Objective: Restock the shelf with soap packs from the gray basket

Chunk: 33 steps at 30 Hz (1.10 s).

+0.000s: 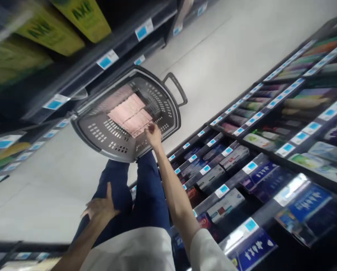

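A dark grey shopping basket (pixel 92 141) with a perforated floor stands in front of my legs, its handle loop pointing to the far right. Inside lie pink flat packages (pixel 130 114) with thin dark lines between them. My right hand (pixel 153 135) reaches over the basket's near rim, its fingers curled together at the right corner of the pink packages. Blur hides the exact grip. My left hand (pixel 102 207) is by my left thigh, fingers spread and holding nothing.
Shelves (pixel 117 41) with price tags and yellow-green AXE packs (pixel 55 30) rise at the upper left. Along the right runs another shelf unit (pixel 267 158) stocked with boxes (pixel 257 250) and packets. Pale floor (pixel 236 49) stretches between them.
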Each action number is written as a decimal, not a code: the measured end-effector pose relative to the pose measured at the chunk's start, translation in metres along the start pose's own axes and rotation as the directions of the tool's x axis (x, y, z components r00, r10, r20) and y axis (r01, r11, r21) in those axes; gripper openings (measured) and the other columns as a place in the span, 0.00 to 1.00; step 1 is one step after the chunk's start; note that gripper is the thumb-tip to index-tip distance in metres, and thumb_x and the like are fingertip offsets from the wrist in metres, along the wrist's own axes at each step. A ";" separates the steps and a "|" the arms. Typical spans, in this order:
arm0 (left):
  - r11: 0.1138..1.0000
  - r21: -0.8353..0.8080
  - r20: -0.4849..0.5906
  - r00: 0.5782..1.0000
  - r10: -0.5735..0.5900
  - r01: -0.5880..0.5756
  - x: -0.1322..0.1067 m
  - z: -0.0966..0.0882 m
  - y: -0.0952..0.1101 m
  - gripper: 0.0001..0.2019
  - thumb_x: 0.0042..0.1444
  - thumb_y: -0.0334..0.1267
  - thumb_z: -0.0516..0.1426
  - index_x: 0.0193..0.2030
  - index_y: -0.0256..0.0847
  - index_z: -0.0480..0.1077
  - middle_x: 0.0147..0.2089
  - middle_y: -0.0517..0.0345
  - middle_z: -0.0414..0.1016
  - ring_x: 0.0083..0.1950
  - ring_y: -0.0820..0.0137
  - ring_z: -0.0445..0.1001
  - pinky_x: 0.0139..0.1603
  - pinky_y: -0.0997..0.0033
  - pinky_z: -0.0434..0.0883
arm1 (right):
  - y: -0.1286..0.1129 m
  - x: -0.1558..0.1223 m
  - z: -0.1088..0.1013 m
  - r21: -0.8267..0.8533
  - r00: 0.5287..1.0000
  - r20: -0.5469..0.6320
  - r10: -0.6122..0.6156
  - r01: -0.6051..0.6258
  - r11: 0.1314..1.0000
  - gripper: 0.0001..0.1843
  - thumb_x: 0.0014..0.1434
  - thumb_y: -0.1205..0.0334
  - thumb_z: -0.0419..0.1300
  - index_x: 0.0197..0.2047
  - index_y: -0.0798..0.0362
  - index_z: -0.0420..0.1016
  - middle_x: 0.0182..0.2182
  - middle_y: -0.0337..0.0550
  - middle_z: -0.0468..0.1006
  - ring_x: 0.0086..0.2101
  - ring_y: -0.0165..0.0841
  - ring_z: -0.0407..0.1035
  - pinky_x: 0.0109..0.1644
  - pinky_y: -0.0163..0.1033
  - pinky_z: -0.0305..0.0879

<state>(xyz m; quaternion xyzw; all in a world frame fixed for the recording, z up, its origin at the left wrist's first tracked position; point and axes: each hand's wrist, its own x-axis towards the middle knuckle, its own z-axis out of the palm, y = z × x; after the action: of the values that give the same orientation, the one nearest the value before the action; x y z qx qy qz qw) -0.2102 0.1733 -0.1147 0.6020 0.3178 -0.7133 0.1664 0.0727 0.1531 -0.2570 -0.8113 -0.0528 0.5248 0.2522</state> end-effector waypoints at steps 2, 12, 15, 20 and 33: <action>0.997 -0.061 -0.122 0.992 0.041 -0.049 0.007 -0.015 0.000 0.52 0.59 0.53 0.55 0.79 0.35 0.30 0.53 0.25 0.75 0.54 0.37 0.77 0.45 0.44 0.76 | 0.010 0.044 0.019 0.015 0.997 -0.074 0.034 -0.033 0.999 0.26 0.68 0.65 0.56 0.66 0.64 0.59 0.59 0.48 0.74 0.56 0.32 0.69 0.63 0.36 0.63; 0.978 -0.207 -0.159 0.987 -0.027 -0.006 0.036 -0.046 -0.008 0.49 0.58 0.53 0.60 0.80 0.50 0.37 0.69 0.36 0.60 0.46 0.47 0.80 0.45 0.50 0.75 | 0.110 0.216 0.092 -0.198 0.967 -0.252 0.037 -0.089 0.976 0.31 0.62 0.55 0.63 0.63 0.62 0.64 0.61 0.65 0.68 0.61 0.54 0.61 0.66 0.59 0.58; 0.970 -0.241 -0.137 0.988 -0.064 0.030 0.042 -0.044 -0.017 0.50 0.56 0.51 0.63 0.80 0.51 0.41 0.72 0.39 0.58 0.46 0.48 0.81 0.42 0.53 0.76 | 0.138 0.244 0.103 -0.190 0.960 -0.280 -0.007 -0.049 0.981 0.32 0.63 0.47 0.62 0.62 0.60 0.65 0.61 0.64 0.68 0.61 0.54 0.60 0.66 0.62 0.57; 0.948 -0.317 -0.270 0.961 -0.067 -0.023 0.042 -0.043 -0.027 0.50 0.53 0.46 0.66 0.79 0.51 0.46 0.71 0.41 0.61 0.42 0.56 0.81 0.39 0.59 0.77 | 0.151 0.262 0.096 -0.260 0.966 -0.209 -0.155 0.098 0.961 0.31 0.65 0.49 0.62 0.63 0.62 0.67 0.60 0.63 0.70 0.59 0.49 0.61 0.66 0.56 0.58; 0.954 -0.300 -0.191 0.978 -0.078 0.017 0.044 -0.043 -0.031 0.55 0.51 0.48 0.67 0.80 0.52 0.40 0.72 0.39 0.58 0.47 0.52 0.80 0.42 0.58 0.75 | 0.123 0.244 0.090 -0.279 0.980 -0.197 -0.023 -0.034 0.960 0.19 0.63 0.70 0.56 0.54 0.73 0.72 0.53 0.69 0.74 0.53 0.41 0.68 0.60 0.50 0.60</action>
<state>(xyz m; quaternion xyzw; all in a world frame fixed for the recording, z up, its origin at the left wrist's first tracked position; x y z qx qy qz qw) -0.2073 0.2307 -0.1528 0.6313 0.4510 -0.5969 0.2045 0.0799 0.1642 -0.5443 -0.8873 -0.0992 0.4291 0.1370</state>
